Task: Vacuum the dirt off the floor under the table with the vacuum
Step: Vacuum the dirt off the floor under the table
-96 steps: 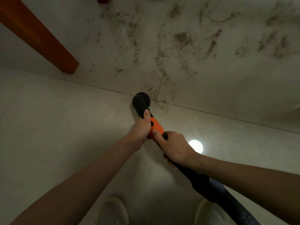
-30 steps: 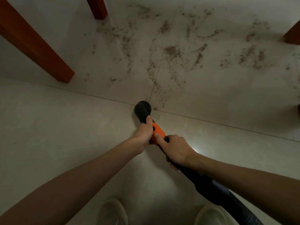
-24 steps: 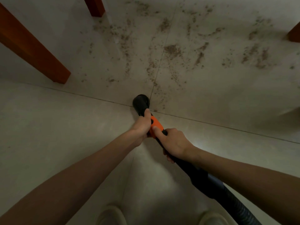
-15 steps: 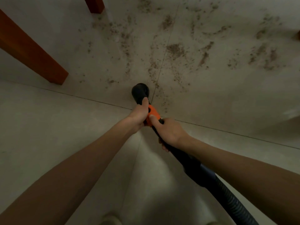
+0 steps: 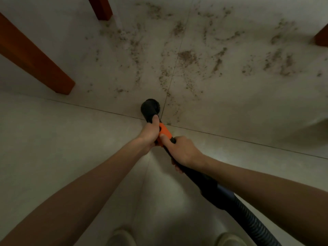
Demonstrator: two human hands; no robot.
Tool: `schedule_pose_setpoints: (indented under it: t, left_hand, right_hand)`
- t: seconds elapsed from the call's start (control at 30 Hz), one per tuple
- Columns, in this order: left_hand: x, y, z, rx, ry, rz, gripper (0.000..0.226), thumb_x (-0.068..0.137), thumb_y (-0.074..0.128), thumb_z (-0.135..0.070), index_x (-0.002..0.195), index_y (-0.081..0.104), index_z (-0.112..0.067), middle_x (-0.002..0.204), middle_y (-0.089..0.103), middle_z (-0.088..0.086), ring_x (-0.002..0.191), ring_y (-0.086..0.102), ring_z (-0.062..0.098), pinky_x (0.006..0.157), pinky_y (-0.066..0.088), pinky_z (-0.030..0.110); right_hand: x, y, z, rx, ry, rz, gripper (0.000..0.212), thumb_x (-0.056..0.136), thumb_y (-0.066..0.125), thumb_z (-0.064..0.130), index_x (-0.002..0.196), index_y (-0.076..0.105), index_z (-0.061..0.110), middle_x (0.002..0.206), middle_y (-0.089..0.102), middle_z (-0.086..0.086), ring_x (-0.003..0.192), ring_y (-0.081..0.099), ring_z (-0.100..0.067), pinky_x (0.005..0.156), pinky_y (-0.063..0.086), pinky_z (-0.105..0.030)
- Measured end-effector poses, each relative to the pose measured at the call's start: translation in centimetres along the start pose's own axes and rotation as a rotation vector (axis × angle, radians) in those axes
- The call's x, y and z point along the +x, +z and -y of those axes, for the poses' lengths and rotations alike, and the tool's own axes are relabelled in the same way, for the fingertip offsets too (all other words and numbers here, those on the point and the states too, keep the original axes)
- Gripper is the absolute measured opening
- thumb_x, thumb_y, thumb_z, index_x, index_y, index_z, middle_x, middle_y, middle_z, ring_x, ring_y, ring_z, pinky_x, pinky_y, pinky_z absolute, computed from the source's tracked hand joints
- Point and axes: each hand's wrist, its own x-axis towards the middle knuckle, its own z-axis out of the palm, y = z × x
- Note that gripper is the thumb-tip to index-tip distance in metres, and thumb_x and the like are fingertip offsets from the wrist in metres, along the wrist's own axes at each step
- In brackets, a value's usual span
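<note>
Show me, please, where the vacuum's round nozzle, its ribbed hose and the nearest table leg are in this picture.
Vacuum nozzle (image 5: 150, 108): head view, on the black round brush head.
Ribbed hose (image 5: 257, 222): head view, on the dark corrugated stretch at lower right.
Nearest table leg (image 5: 35, 57): head view, on the orange-brown wooden face at left.

Both bare arms reach forward, the left hand (image 5: 150, 134) gripping just ahead of the right hand (image 5: 182, 151), fingers curled closed.
</note>
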Motion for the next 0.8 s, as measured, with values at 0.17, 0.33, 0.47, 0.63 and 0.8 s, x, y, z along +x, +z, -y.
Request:
schedule_pose_setpoints:
  t: [0.17, 0.33, 0.47, 0.63, 0.8]
  left_hand:
    - [-1.9, 0.1, 2.9, 0.015, -0.037, -0.021, 0.058, 0.100, 0.025, -0.047, 0.131, 0.042, -0.001, 0.122, 0.056, 0.020, 0.109, 0.056, 0.031, 0.094, 0.048, 0.042]
    - [-4.0, 0.7, 5.8, -0.005, -0.073, 0.001, 0.059, 0.100, 0.026, -0.047, 0.126, 0.046, 0.001, 0.104, 0.057, 0.024, 0.092, 0.054, 0.028, 0.097, 0.047, 0.046]
    - [-5.3, 1.5, 6.9, -0.012, -0.081, 0.025, 0.058, 0.099, 0.026, -0.048, 0.122, 0.047, 0.001, 0.094, 0.055, 0.016, 0.095, 0.056, 0.028, 0.097, 0.047, 0.048]
    - [-6.6, 3.0, 7.3, -0.028, -0.104, 0.051, 0.052, 0.099, 0.027, -0.049, 0.116, 0.046, -0.004, 0.101, 0.057, 0.015, 0.106, 0.057, 0.031, 0.097, 0.046, 0.049]
    - [-7.1, 4.0, 7.2, 0.005, -0.115, 0.099, 0.055, 0.099, 0.025, -0.048, 0.129, 0.040, -0.004, 0.117, 0.056, 0.017, 0.109, 0.056, 0.029, 0.099, 0.045, 0.047]
  right_hand:
    - [-2.7, 0.7, -1.5, -0.022, 0.018, 0.059, 0.058, 0.094, 0.037, 0.059, 0.077, 0.052, 0.006, 0.057, 0.057, -0.010, 0.033, 0.051, -0.015, 0.038, 0.045, -0.022]
    - [-5.4, 1.0, -3.3, -0.059, 0.046, 0.102, 0.056, 0.094, 0.036, 0.059, 0.083, 0.053, 0.006, 0.059, 0.057, -0.008, 0.036, 0.052, -0.015, 0.040, 0.048, -0.022]
    - [-7.0, 1.1, -4.4, -0.047, 0.060, 0.081, 0.055, 0.094, 0.037, 0.057, 0.084, 0.054, 0.006, 0.057, 0.057, -0.008, 0.035, 0.051, -0.016, 0.042, 0.049, -0.025]
    - [-8.5, 0.5, -5.6, -0.066, 0.067, 0.028, 0.056, 0.094, 0.037, 0.056, 0.078, 0.055, 0.006, 0.057, 0.059, -0.010, 0.035, 0.052, -0.017, 0.042, 0.049, -0.025]
    - [-9.2, 0.3, -6.2, -0.054, 0.090, -0.002, 0.055, 0.095, 0.035, 0.057, 0.078, 0.055, 0.008, 0.057, 0.059, -0.006, 0.033, 0.051, -0.013, 0.042, 0.049, -0.022]
